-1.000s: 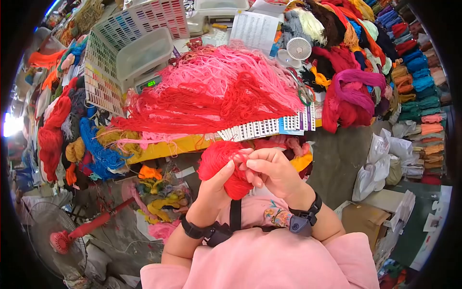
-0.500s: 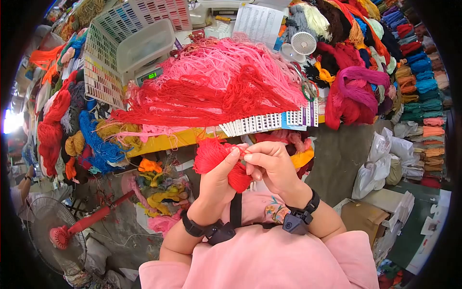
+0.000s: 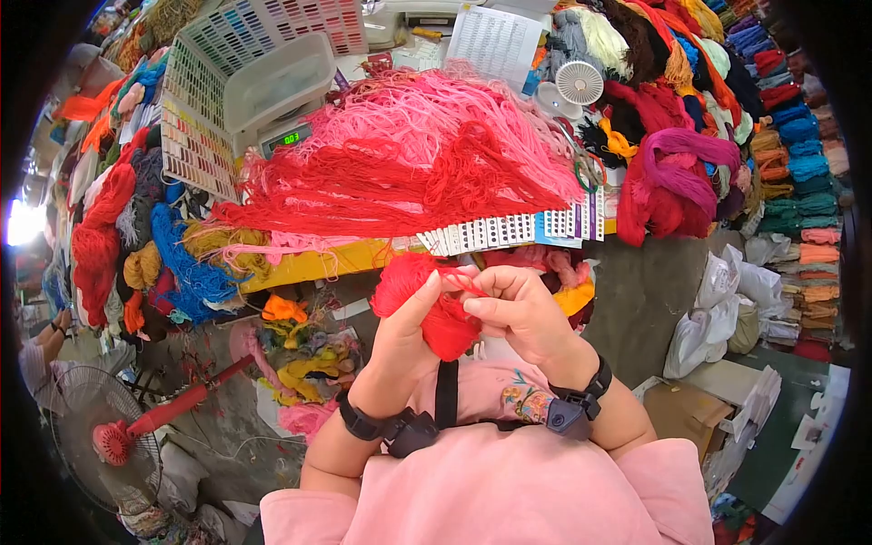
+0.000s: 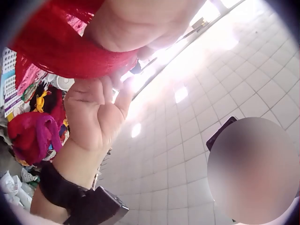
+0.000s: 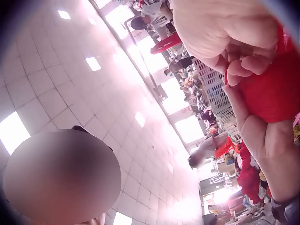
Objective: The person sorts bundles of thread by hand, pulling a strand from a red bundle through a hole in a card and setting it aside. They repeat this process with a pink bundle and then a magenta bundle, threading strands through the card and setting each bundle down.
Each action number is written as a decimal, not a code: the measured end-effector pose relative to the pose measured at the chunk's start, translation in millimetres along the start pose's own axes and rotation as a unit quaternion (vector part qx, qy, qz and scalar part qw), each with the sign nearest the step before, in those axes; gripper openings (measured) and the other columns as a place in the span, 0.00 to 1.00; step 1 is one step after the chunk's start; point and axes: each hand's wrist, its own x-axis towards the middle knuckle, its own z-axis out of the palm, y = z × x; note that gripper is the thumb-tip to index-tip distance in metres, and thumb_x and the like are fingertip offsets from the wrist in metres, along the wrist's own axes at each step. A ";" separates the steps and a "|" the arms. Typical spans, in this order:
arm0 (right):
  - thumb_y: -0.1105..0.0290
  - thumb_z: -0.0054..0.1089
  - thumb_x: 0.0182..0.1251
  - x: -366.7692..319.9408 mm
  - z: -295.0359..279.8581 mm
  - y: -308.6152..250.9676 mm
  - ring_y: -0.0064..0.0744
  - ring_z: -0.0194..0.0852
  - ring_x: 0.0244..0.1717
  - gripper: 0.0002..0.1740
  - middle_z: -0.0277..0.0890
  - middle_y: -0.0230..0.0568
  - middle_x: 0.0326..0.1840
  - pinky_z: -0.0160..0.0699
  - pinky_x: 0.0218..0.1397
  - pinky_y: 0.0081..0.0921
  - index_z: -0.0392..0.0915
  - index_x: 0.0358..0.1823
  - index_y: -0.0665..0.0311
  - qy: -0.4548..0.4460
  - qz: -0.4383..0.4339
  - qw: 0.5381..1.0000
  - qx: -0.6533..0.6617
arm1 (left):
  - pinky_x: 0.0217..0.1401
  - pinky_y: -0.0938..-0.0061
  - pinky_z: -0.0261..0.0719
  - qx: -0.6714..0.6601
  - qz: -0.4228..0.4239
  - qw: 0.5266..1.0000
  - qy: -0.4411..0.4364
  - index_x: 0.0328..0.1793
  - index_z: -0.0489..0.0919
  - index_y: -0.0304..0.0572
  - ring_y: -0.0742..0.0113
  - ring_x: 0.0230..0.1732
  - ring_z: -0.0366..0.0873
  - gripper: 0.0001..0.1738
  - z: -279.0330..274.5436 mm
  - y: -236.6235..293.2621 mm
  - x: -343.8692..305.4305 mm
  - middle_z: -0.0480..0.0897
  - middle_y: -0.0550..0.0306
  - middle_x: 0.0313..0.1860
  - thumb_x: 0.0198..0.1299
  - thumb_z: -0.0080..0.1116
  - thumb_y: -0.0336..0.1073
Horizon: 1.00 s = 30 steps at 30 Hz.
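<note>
A red yarn bundle (image 3: 434,304) is held up in front of my chest, below the table edge. My left hand (image 3: 409,331) grips it from underneath, thumb up along its side. My right hand (image 3: 513,304) pinches red strands at the bundle's top right, fingers curled. In the left wrist view the red yarn bundle (image 4: 56,42) fills the top left, with my right hand (image 4: 96,117) below it. From the right wrist camera, my right hand (image 5: 225,33) pinches a strand against the red yarn bundle (image 5: 274,89), which my left hand (image 5: 265,140) supports.
A big heap of red and pink yarn (image 3: 409,163) covers the yellow table (image 3: 309,268), with colour sample cards (image 3: 509,232) along its front edge and a scale (image 3: 277,100) behind. Yarn skeins (image 3: 677,173) are stacked to the right, a red fan (image 3: 118,436) stands on the floor at left.
The bundle and both hands have stayed in front of my chest, shifting slightly. My right fingers keep working strands at the bundle's top.
</note>
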 end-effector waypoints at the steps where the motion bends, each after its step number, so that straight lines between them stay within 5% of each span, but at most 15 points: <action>1: 0.71 0.46 0.60 -0.9 0.0 -1.2 0.09 0.43 0.09 0.07 0.61 0.23 0.13 0.41 0.12 0.09 0.73 0.33 0.65 -0.006 0.003 0.999 -0.036 | 0.45 0.71 0.69 0.003 -0.011 1.000 -0.015 0.46 0.70 0.34 0.66 0.43 0.72 0.15 -2.1 0.9 0.1 0.74 0.52 0.43 0.60 0.41 0.38; 4: 0.68 0.44 0.61 0.8 -5.9 -2.3 0.07 0.42 0.09 0.09 0.58 0.19 0.12 0.39 0.11 0.09 0.73 0.34 0.65 -0.014 0.009 0.999 0.045 | 0.47 0.70 0.68 -0.009 -0.026 0.998 -0.049 0.49 0.68 0.34 0.67 0.46 0.70 0.18 -3.1 4.3 0.2 0.72 0.52 0.48 0.61 0.38 0.40; 9: 0.69 0.46 0.60 -3.7 -1.4 -8.7 0.06 0.43 0.10 0.10 0.59 0.17 0.13 0.38 0.12 0.09 0.74 0.37 0.65 -0.002 0.028 0.999 -0.021 | 0.48 0.69 0.68 -0.025 -0.018 0.999 -0.039 0.53 0.66 0.34 0.65 0.49 0.70 0.21 -1.5 5.8 -3.8 0.70 0.51 0.51 0.61 0.36 0.43; 11: 0.73 0.50 0.56 -3.4 1.1 -10.7 0.07 0.56 0.16 0.10 0.67 0.21 0.19 0.54 0.17 0.08 0.74 0.39 0.66 -0.017 0.010 0.983 -0.185 | 0.49 0.68 0.68 -0.026 -0.030 0.997 -0.069 0.54 0.65 0.33 0.64 0.50 0.69 0.22 -2.3 8.2 -3.8 0.70 0.50 0.52 0.62 0.35 0.44; 14: 0.78 0.53 0.52 -5.6 11.4 -14.7 0.11 0.65 0.27 0.12 0.72 0.27 0.27 0.66 0.30 0.11 0.74 0.40 0.67 -0.019 0.009 0.986 -0.162 | 0.50 0.68 0.68 0.001 -0.039 0.995 -0.092 0.55 0.64 0.32 0.63 0.50 0.68 0.23 -3.8 9.3 -2.5 0.69 0.50 0.52 0.62 0.35 0.44; 15: 0.78 0.53 0.52 -4.4 12.9 -13.0 0.11 0.65 0.27 0.12 0.72 0.27 0.27 0.66 0.30 0.11 0.74 0.40 0.67 -0.019 0.009 0.986 -0.163 | 0.50 0.68 0.68 0.000 -0.039 0.995 -0.092 0.55 0.64 0.32 0.63 0.50 0.68 0.23 -3.3 8.8 -2.3 0.69 0.50 0.52 0.62 0.35 0.44; 17: 0.77 0.56 0.49 -1.7 14.4 -8.9 0.06 0.46 0.13 0.09 0.62 0.18 0.16 0.40 0.14 0.09 0.76 0.34 0.67 0.006 -0.009 0.987 -0.162 | 0.50 0.69 0.68 0.022 -0.024 0.997 -0.065 0.54 0.65 0.31 0.63 0.51 0.68 0.24 -1.6 7.0 -2.1 0.69 0.50 0.53 0.62 0.35 0.44; 21: 0.77 0.56 0.49 1.4 9.9 -4.3 0.06 0.47 0.13 0.05 0.64 0.20 0.16 0.41 0.14 0.09 0.76 0.29 0.67 0.017 -0.016 0.988 -0.155 | 0.50 0.68 0.68 0.006 -0.045 0.996 -0.074 0.54 0.65 0.31 0.64 0.49 0.69 0.24 -5.6 6.5 -2.1 0.69 0.51 0.52 0.62 0.35 0.44; 23: 0.77 0.54 0.51 0.3 2.2 -5.5 0.10 0.60 0.19 0.05 0.71 0.26 0.23 0.59 0.21 0.10 0.76 0.31 0.67 -0.002 0.012 0.983 -0.183 | 0.48 0.69 0.69 -0.006 -0.041 0.995 -0.089 0.53 0.65 0.31 0.65 0.47 0.70 0.24 -6.0 7.9 -2.6 0.70 0.52 0.50 0.62 0.34 0.45; 27: 0.76 0.54 0.52 -1.4 0.6 -3.7 0.08 0.54 0.15 0.02 0.68 0.24 0.18 0.50 0.17 0.09 0.75 0.26 0.66 0.003 0.003 0.991 -0.130 | 0.47 0.69 0.70 -0.034 -0.035 0.994 -0.095 0.51 0.67 0.32 0.66 0.45 0.71 0.20 -6.0 9.2 -4.7 0.72 0.53 0.47 0.61 0.38 0.41; 30: 0.76 0.54 0.52 0.1 -6.6 0.4 0.09 0.56 0.15 0.01 0.67 0.24 0.19 0.51 0.17 0.09 0.74 0.26 0.65 -0.011 -0.024 0.996 -0.086 | 0.46 0.71 0.70 0.072 -0.012 0.991 -0.115 0.49 0.69 0.33 0.66 0.44 0.71 0.16 -13.5 6.9 -3.3 0.72 0.54 0.45 0.59 0.42 0.36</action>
